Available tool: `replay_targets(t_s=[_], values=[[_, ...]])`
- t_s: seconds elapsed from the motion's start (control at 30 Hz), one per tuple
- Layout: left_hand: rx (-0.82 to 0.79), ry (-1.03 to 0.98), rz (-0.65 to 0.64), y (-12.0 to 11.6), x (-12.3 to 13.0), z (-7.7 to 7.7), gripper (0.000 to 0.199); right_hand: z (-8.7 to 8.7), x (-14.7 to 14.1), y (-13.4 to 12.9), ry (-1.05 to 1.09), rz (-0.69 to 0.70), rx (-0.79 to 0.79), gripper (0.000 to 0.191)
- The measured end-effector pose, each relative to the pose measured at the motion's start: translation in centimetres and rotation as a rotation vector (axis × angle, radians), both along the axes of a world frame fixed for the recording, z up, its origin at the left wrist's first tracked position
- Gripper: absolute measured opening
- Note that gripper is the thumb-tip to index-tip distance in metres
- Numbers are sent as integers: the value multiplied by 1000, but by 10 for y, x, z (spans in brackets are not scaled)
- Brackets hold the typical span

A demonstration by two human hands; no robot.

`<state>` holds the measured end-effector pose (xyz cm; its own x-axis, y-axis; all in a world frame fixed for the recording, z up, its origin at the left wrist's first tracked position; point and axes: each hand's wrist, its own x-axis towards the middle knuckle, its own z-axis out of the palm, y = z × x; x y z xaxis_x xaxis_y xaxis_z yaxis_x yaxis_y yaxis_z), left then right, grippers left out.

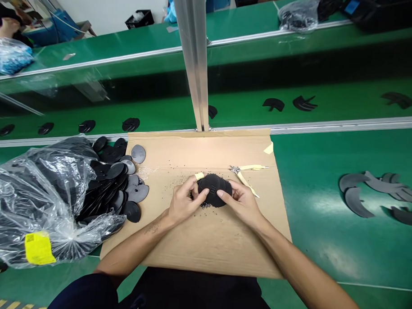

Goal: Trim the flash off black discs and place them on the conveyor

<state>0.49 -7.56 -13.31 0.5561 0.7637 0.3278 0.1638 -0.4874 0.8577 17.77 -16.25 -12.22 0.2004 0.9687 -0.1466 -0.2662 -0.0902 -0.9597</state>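
Observation:
Both my hands grip black round plastic discs (pixel 212 186) above the cardboard sheet (pixel 203 244). My left hand (pixel 187 196) pinches the left side, thumb on top, with a yellow wrap on one finger. From the right, my right hand (pixel 243 201) pinches the other edge, its thumb also on top. The discs overlap; how many there are I cannot tell. Small black crumbs lie under and around them. Just beyond my right hand, nippers with pale yellow handles (pixel 249 167) rest spread on the cardboard.
At left, a clear plastic bag (pixel 39 184) with a yellow label spills a pile of black discs (pixel 105 187). Curved dark pieces (pixel 357 211) lie on the green table at right. A metal post (pixel 192 59) rises behind the cardboard. Black parts (pixel 131 124) sit along the green belt.

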Motion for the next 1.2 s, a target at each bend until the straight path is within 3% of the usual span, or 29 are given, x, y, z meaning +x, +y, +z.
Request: replay_targets(t_s=[0.27, 0.6, 0.77, 0.93, 1.1, 1.2], values=[[165, 35, -16, -1, 1, 3, 32, -3, -2, 0, -109, -49, -12, 52], [162, 35, -22, -3, 0, 4, 34, -2, -3, -2, -184, -49, 27, 52], [38, -47, -128, -2, 0, 12, 35, -1, -4, -7, -357, -80, 161, 41], [162, -57, -200, 2, -1, 25, 23, -1, -2, -10, -512, -63, 261, 25], [193, -113, -255, 5, 2, 31, 31, -2, -1, -10, -634, -91, 363, 14], [229, -157, -295, 6, 6, 33, 35, -3, -2, -8, -655, -120, 503, 9]])
